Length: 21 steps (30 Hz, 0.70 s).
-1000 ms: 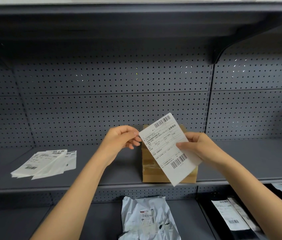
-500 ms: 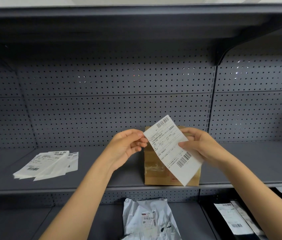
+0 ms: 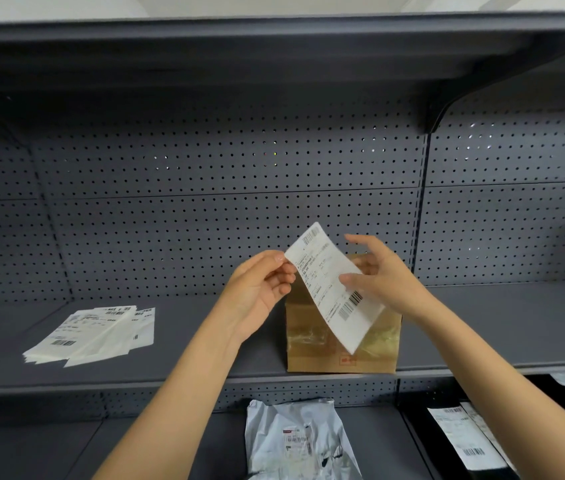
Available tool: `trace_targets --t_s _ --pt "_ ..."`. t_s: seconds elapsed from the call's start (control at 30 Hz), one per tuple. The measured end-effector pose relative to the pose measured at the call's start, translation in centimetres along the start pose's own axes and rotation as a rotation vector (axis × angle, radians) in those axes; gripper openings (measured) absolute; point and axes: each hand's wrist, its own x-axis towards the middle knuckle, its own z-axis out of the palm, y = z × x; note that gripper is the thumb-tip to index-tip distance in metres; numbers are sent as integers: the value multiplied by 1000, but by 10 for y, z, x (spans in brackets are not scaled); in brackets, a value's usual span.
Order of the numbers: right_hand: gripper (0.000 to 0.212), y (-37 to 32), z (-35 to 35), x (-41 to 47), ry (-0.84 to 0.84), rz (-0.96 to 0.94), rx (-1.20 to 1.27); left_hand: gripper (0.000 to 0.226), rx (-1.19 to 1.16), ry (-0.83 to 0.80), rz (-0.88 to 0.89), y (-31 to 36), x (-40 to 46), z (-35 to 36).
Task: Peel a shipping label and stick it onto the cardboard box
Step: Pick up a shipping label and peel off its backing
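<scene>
Shipping label (image 3: 333, 289) held up in air, tilted, just in front of cardboard box (image 3: 341, 337), not yet on it. Left hand (image 3: 256, 289) pinching label's upper-left corner, thumb + fingers closed on it. Right hand (image 3: 381, 271) now gripping label's right edge w/ thumb on printed face, other fingers spread wide behind sheet, apart, no longer curled as 0.5 s ago. Label also swung steeper vs 1 s ago, top corner higher, lower corner hanging over box front. Meaning, prob.: hunting for a corner to split label from backing; no lifted edge or separated liner visible, so peel seems not started. Can't tell whether backing is on or off from here. Box sitting at front edge of mid shelf (image 3: 481, 327), right of centre, taped face toward camera, small red mark low on front. Stack of spare labels (image 3: 90, 334) toward shelf's left end, well apart from box. Lower shelf: crumpled white poly mailer (image 3: 294, 441) below box, black mailers w/ labels (image 3: 461, 434) at right corner. Next needs: fingernail under corner, slow pull, keep sticky side off fingers. Risk: label curling onto itself or tearing at barcode if peeled fast.
</scene>
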Motion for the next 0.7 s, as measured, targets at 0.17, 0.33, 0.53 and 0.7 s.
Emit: trace_targets --t_s 0.17,0.33,0.53,0.7 --pt "32 -24 22 -17 292 -317 -147 23 -80 33 126 2 5 12" --pt "15 -44 36 -23 186 -351 195 23 -21 20 219 5 5 24" --pt "13 -49 35 -16 189 -375 240 23 225 55 352 8 3 30" --pt "7 -47 34 -17 192 -323 301 28 391 104 427 7 -1 34"
